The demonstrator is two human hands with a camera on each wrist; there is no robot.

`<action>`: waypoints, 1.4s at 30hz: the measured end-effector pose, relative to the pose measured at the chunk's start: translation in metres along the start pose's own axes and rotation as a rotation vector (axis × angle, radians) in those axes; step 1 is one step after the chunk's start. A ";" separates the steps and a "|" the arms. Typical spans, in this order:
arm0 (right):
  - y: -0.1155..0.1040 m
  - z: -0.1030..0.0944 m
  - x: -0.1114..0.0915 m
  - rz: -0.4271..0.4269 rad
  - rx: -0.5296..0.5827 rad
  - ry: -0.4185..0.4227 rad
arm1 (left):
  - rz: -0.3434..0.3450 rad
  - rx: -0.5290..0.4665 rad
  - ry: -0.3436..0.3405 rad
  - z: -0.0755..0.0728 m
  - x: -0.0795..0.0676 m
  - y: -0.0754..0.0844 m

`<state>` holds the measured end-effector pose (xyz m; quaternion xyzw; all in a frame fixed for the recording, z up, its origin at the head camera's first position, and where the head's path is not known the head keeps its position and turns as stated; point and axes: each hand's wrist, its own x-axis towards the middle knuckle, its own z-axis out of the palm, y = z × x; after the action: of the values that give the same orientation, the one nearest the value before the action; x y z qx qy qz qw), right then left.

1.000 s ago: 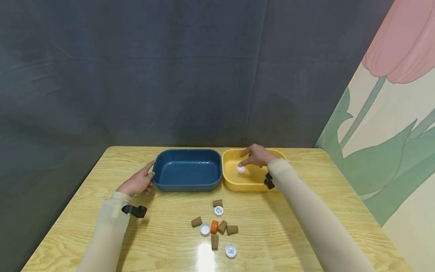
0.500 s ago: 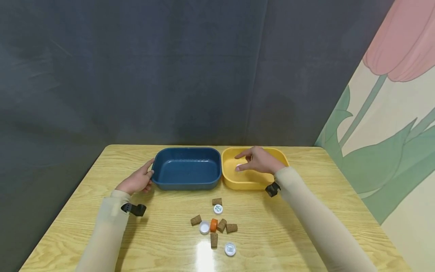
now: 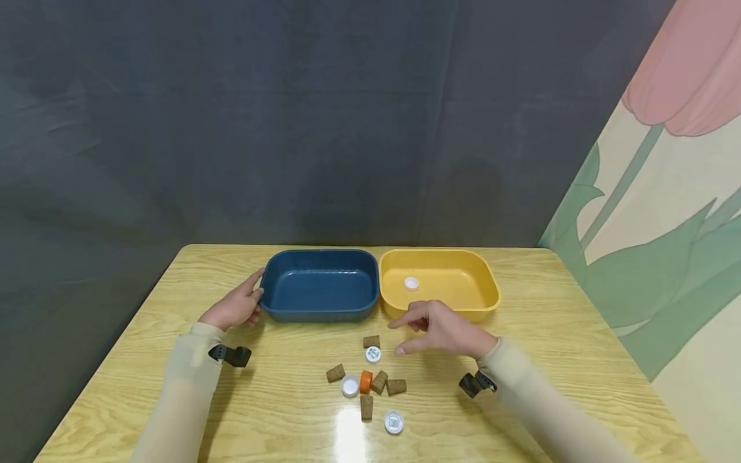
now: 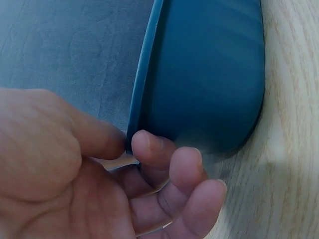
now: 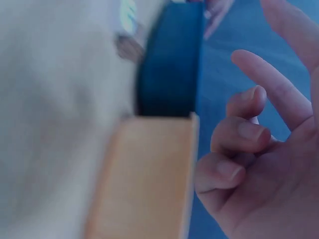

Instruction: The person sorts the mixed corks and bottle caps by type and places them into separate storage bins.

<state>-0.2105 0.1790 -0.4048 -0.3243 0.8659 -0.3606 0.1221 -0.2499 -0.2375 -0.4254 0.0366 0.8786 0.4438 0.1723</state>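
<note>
Here on the left, the left hand (image 3: 233,310) has the blue bin (image 3: 320,290) pinched by its left-end rim, thumb and finger closed on it. Across to the middle, corks (image 3: 335,373) and white caps (image 3: 350,386) lie scattered on the table (image 3: 289,399), an orange cap (image 3: 366,382) among them. And over right, one small cap (image 3: 411,283) sits inside the yellow bin (image 3: 457,283), while the right hand (image 3: 444,329) hangs at the near side, thumb and forefinger spread apart, holding nothing
</note>
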 end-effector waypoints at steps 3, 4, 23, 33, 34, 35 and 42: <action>0.005 0.017 -0.008 -0.004 0.022 -0.039 | 0.006 0.000 0.000 0.000 0.002 -0.001; 0.008 0.022 -0.011 -0.004 0.030 -0.049 | 0.002 -0.002 0.003 0.000 0.003 -0.001; 0.027 0.063 -0.023 0.000 0.068 -0.111 | 0.004 0.006 -0.002 0.002 -0.002 -0.002; 0.028 0.062 -0.022 0.027 0.047 -0.134 | 0.009 -0.002 -0.008 0.000 0.002 -0.002; 0.028 0.062 -0.022 0.030 0.047 -0.134 | 0.012 -0.002 -0.011 0.000 0.002 -0.003; 0.028 0.062 -0.021 0.031 0.048 -0.135 | 0.013 -0.004 -0.012 0.000 0.002 -0.003; 0.027 0.062 -0.021 0.025 0.048 -0.136 | 0.015 -0.021 -0.016 0.001 -0.001 0.000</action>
<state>-0.1797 0.1726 -0.4680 -0.3343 0.8508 -0.3568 0.1928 -0.2490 -0.2369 -0.4260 0.0449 0.8722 0.4540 0.1762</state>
